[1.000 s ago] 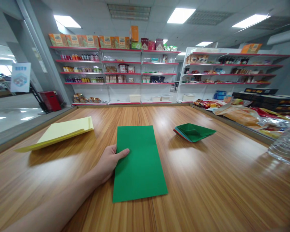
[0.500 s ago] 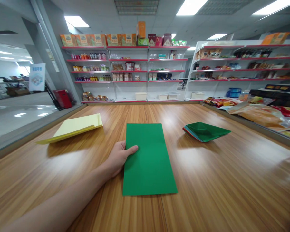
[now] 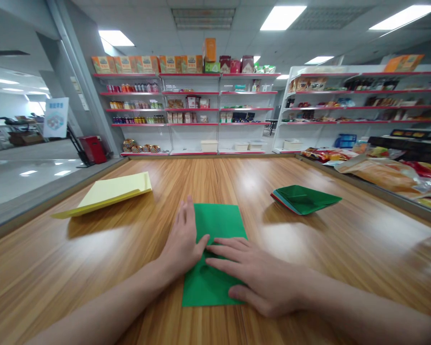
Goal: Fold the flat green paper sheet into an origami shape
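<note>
A green sheet of paper (image 3: 221, 220) lies on the wooden table (image 3: 158, 316) right in front of me, its lower right part covered by my right hand (image 3: 253, 270). That hand rests across the paper with its fingers stretched toward the left. Along the paper's left edge stands my left hand (image 3: 187, 239), fingers straight and pointing away from me, the thumb reaching over the green surface. A yellow stack of paper (image 3: 111, 191) is at the left. On the right sits a folded green paper piece (image 3: 305, 199) with blue and red layers showing at its edge.
Packaged snacks (image 3: 384, 175) line the table's right side beyond a raised rim. Behind the table are store shelves (image 3: 194, 124) with boxes, bottles and jars. A red case (image 3: 93, 149) and a sign board (image 3: 55, 117) stand at the left.
My right hand has come in from the right onto the green paper. My left hand has let go of its grip and straightened its fingers. The paper is now lower, flat on the table.
</note>
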Demonstrator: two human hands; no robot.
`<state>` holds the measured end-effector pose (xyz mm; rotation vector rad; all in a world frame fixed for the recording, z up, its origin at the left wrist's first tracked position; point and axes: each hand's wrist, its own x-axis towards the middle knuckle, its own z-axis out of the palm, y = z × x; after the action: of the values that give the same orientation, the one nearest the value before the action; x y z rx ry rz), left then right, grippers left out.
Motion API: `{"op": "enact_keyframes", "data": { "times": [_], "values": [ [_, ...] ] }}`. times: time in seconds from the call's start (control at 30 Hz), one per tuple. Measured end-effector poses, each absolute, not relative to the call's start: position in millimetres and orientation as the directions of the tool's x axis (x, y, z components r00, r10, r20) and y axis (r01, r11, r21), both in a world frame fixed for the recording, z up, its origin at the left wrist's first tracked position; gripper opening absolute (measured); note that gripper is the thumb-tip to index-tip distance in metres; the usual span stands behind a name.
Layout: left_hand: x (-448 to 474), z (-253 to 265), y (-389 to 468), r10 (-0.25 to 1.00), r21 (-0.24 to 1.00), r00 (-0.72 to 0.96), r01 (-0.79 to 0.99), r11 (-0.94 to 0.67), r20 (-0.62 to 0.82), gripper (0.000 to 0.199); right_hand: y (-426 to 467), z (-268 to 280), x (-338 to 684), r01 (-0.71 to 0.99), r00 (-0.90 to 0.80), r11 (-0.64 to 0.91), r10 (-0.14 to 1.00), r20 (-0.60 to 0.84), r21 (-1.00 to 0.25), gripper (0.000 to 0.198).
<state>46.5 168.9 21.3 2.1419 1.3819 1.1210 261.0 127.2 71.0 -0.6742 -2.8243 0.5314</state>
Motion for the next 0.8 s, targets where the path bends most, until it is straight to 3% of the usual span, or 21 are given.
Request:
{"op": "enact_keyframes", "data": {
  "times": [0.07,0.17,0.3,0.47,0.53,0.63,0.67,0.8],
  "values": [
    [44.8,17.9,169.3,0.836,0.396,0.389,0.748,-0.532,0.387,0.064,124.4,64.1,257.8,0.447,-0.872,0.797,0.489,-0.002,-0.406,0.063],
    [39.4,16.7,171.9,0.814,0.241,0.563,0.778,-0.581,0.146,0.052,131.3,56.7,261.4,0.490,-0.850,0.767,0.526,-0.032,-0.414,0.066],
    [35.6,22.7,172.2,0.818,0.174,0.569,0.800,-0.575,0.089,0.064,171.5,42.8,276.3,0.611,-0.751,0.713,0.659,0.032,-0.343,0.065],
    [37.4,29.4,169.8,0.816,0.137,0.577,0.807,-0.575,0.022,0.070,205.5,32.6,287.3,0.827,-0.512,0.512,0.856,0.068,-0.232,0.063],
    [36.9,30.2,171.1,0.814,0.138,0.580,0.805,-0.577,0.020,0.070,197.4,36.5,283.6,0.794,-0.551,0.557,0.829,0.101,-0.244,0.060],
    [34.0,30.8,174.9,0.797,0.143,0.604,0.788,-0.599,0.015,0.069,181.2,43.5,276.3,0.565,-0.797,0.773,0.602,0.051,-0.288,0.057],
    [32.9,30.9,176.1,0.790,0.143,0.614,0.780,-0.609,0.015,0.070,179.7,44.3,275.4,0.554,-0.804,0.778,0.593,0.053,-0.294,0.059],
    [31.2,31.2,178.4,0.777,0.154,0.629,0.765,-0.625,0.030,0.073,196.9,35.7,283.3,0.771,-0.595,0.588,0.802,0.051,-0.244,0.061]
  ]
}}
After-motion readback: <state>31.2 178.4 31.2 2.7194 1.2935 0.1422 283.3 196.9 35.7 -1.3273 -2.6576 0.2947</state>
